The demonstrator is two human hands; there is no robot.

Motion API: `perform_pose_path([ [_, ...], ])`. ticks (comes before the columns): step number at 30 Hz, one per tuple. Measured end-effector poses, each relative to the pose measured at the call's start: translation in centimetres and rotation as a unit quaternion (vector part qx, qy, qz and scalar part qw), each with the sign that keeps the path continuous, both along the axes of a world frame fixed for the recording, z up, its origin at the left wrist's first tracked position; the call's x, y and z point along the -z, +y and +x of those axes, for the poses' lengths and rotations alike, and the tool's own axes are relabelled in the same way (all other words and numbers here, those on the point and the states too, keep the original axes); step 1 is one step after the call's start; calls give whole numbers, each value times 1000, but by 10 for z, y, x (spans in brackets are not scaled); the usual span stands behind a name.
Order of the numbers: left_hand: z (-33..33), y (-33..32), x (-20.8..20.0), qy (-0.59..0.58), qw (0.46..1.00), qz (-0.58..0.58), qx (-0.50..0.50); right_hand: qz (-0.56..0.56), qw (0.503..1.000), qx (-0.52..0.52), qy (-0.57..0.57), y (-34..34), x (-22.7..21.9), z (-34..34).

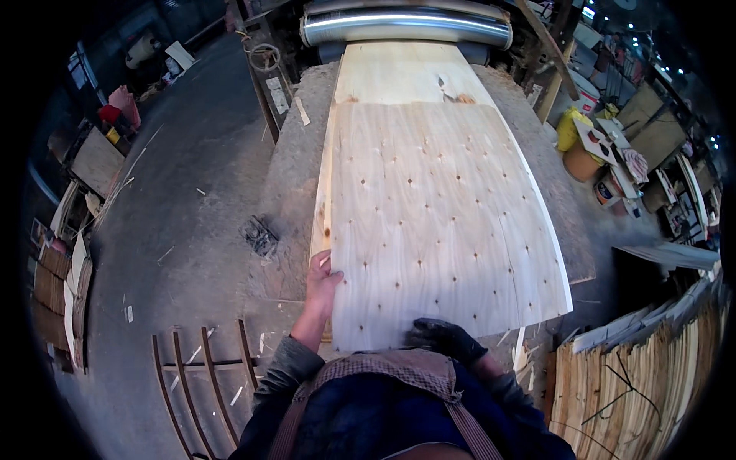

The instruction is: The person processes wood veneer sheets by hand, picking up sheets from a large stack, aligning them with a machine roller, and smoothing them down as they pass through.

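In front of me a pale wood veneer sheet [437, 222], dotted with rows of small dark knots, lies over another veneer sheet [406, 73] that reaches under a shiny metal roller [406, 29] at the far end. My bare left hand [322, 277] is closed on the upper sheet's left edge, its thumb on top; the fingertips underneath are hidden. In a black glove, my right hand [446, 338] rests at the sheet's near edge, fingers stretched to the left over it. A long crack runs down the sheet's right side.
A worn table [295, 165] carries the sheets. At the lower right stands a stack of veneer [636, 391]; at the lower left, a metal bar frame [203, 368] is on the floor. Buckets and a yellow sack [571, 130] stand to the right, a handwheel [265, 57] far left of the roller.
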State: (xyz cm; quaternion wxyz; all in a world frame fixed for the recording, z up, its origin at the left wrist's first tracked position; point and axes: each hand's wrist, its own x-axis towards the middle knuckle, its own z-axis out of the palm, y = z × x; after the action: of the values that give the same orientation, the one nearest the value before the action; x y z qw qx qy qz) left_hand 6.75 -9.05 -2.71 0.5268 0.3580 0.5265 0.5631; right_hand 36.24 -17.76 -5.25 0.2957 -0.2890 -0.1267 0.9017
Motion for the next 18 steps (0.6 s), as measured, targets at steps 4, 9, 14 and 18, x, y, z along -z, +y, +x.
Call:
perform_pose_path([
  [4,9,4,-40,-40,998,50,17,-32,993,75,-87,-44,33,24],
  [9,6,4,-94,-86,993,67,49,-3,973,163,-161,-64,-8,34],
  [14,-10,15,-97,-62,995,59,60,24,957,220,-189,-47,5,42],
  [18,-32,30,-62,92,996,-20,8,292,853,102,-420,9,16,27],
])
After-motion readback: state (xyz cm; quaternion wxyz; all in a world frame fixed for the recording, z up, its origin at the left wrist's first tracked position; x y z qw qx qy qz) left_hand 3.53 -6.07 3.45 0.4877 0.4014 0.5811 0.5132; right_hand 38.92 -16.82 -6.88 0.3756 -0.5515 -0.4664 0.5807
